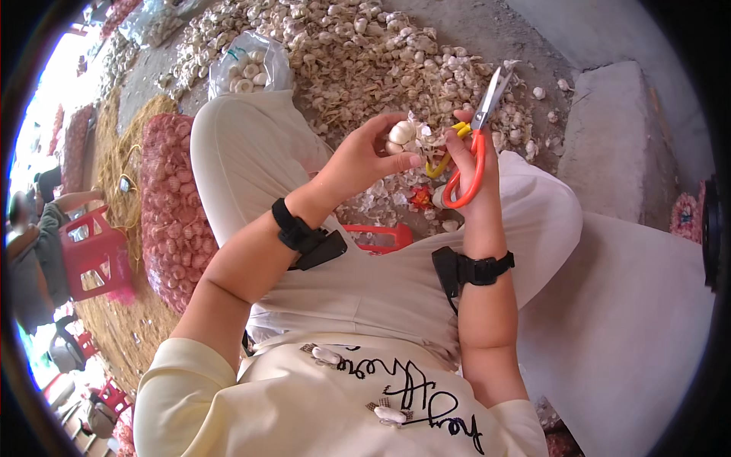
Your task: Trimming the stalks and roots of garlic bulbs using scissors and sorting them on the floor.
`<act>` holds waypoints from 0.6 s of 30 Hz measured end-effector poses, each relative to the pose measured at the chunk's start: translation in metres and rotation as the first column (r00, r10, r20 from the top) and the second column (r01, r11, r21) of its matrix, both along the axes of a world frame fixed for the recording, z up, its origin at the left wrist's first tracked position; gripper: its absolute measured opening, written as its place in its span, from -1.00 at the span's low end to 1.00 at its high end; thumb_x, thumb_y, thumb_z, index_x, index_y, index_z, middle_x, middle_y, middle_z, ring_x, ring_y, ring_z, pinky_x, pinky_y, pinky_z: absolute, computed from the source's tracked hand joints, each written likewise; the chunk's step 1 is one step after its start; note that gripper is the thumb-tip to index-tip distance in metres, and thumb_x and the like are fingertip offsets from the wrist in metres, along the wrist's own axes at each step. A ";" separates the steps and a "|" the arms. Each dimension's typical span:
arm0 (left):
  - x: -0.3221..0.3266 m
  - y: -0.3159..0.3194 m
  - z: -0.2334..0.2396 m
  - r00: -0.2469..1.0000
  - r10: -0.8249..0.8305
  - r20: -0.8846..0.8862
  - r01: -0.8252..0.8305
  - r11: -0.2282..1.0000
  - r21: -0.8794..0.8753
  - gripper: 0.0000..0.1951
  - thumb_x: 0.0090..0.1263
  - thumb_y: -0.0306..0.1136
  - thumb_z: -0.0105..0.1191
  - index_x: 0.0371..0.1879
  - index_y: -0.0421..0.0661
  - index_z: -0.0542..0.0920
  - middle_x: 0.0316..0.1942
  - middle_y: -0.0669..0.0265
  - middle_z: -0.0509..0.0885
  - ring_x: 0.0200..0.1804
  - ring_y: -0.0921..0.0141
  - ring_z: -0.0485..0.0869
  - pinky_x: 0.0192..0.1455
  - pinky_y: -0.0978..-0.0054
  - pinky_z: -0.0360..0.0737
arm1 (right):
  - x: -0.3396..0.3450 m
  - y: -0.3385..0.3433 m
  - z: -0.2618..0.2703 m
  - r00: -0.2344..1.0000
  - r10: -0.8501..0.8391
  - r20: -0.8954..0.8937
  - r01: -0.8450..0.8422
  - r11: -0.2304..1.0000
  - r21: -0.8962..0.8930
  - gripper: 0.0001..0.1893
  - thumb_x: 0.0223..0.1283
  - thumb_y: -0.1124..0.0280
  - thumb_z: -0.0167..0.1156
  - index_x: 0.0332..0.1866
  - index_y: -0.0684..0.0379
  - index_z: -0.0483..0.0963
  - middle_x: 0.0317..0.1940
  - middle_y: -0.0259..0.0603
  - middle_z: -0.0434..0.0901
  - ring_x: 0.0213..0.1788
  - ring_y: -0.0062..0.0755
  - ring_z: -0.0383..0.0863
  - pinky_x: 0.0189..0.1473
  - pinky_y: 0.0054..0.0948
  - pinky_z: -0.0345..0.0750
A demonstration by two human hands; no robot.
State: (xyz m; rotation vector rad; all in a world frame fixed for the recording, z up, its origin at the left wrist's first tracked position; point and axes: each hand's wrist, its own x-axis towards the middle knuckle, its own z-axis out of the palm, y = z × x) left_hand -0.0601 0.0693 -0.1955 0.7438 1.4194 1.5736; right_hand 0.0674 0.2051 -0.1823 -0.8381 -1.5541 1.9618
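My left hand (365, 151) holds white garlic bulbs (402, 132) between thumb and fingers, with loose papery skin around them. To their right, my right hand (477, 165) holds scissors (478, 171) with one orange and one yellow handle. The metal blades point up and away from me and stand slightly apart. The right fingertips are close to the garlic skin; whether they touch it is unclear. Below the hands, garlic skins (374, 200) and a red-orange object (421, 197) lie between my legs.
A large heap of garlic (365, 63) covers the floor ahead. A clear plastic bag (274, 65) of trimmed bulbs stands by my left knee. At left are a red mesh sack (171, 211) of garlic, a red plastic stool (94, 251) and another person (43, 257). A concrete block (605, 137) stands right.
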 end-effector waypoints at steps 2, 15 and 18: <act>0.000 0.000 0.000 0.995 0.015 -0.094 -0.017 1.000 -0.014 -0.32 0.19 -0.35 0.33 0.26 -0.27 0.30 -0.03 0.28 0.55 -0.03 0.51 0.55 0.02 0.56 0.56 | 0.000 -0.003 0.003 0.999 0.047 0.005 -0.047 0.999 0.009 -0.58 0.19 0.43 0.26 0.12 0.22 0.33 -0.23 -0.31 0.54 -0.24 -0.56 0.55 -0.16 -0.57 0.53; -0.002 -0.002 0.015 0.999 -0.050 0.004 0.049 0.995 0.089 -0.42 0.30 -0.38 0.21 0.28 -0.22 0.33 0.00 0.30 0.59 0.00 0.51 0.56 0.09 0.53 0.52 | -0.001 -0.016 -0.001 0.977 0.082 -0.197 -0.152 0.916 -0.370 -0.58 0.25 0.37 0.20 0.17 0.20 0.29 -0.02 -0.19 0.51 0.00 -0.42 0.56 0.00 -0.44 0.53; -0.004 -0.002 0.016 0.994 -0.061 -0.095 0.066 0.996 0.058 -0.42 0.29 -0.39 0.22 0.27 -0.24 0.34 0.01 0.30 0.59 0.01 0.50 0.56 0.09 0.52 0.51 | 0.001 -0.016 0.001 0.976 0.109 -0.190 -0.167 0.930 -0.327 -0.58 0.26 0.40 0.18 0.17 0.21 0.28 0.00 -0.19 0.51 0.03 -0.42 0.55 0.03 -0.45 0.51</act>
